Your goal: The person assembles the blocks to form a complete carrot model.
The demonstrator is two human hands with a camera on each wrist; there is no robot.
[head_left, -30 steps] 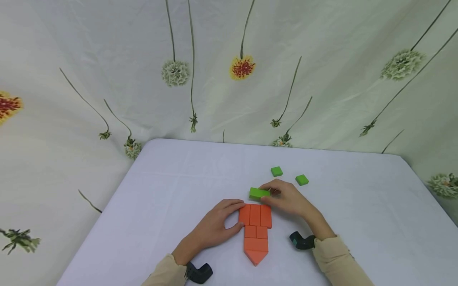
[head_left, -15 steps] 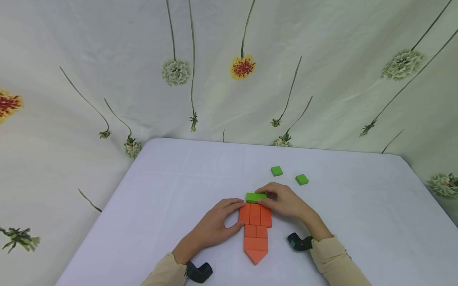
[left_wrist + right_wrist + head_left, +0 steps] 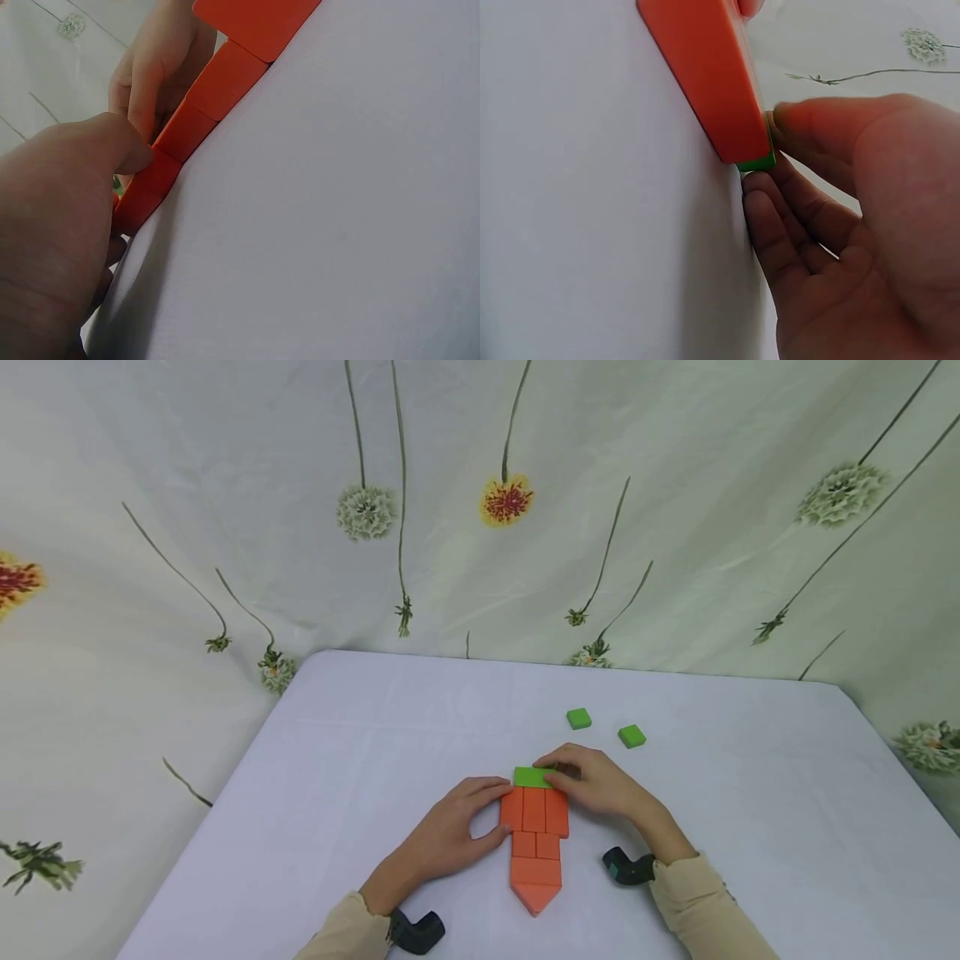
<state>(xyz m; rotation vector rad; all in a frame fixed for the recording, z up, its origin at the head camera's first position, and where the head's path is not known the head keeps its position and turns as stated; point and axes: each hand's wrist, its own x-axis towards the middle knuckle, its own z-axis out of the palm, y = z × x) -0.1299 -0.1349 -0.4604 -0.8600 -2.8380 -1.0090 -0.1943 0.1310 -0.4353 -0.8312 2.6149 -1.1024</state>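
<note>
Orange wooden blocks (image 3: 534, 810) lie flat against one another on the table, with a pointed triangular block (image 3: 536, 897) at the near end. A green rectangular block (image 3: 529, 777) sits along the far edge of the row of three upright-set orange blocks. My right hand (image 3: 603, 783) pinches its right end between thumb and fingers; in the right wrist view only a sliver of the green block (image 3: 757, 162) shows. My left hand (image 3: 450, 835) holds the leftmost orange block (image 3: 512, 810), thumb at its near end and fingers at its far corner.
Two small green square blocks (image 3: 579, 718) lie farther back, right of the middle. The table (image 3: 375, 735) has a white cover. A flower-printed cloth (image 3: 450, 568) hangs behind it. Black wrist devices (image 3: 417, 933) sit on both wrists.
My right hand has brought the green block toward me and slightly left, against the far edge of the orange blocks, and it now lies flatter. The left hand has stayed in place.
</note>
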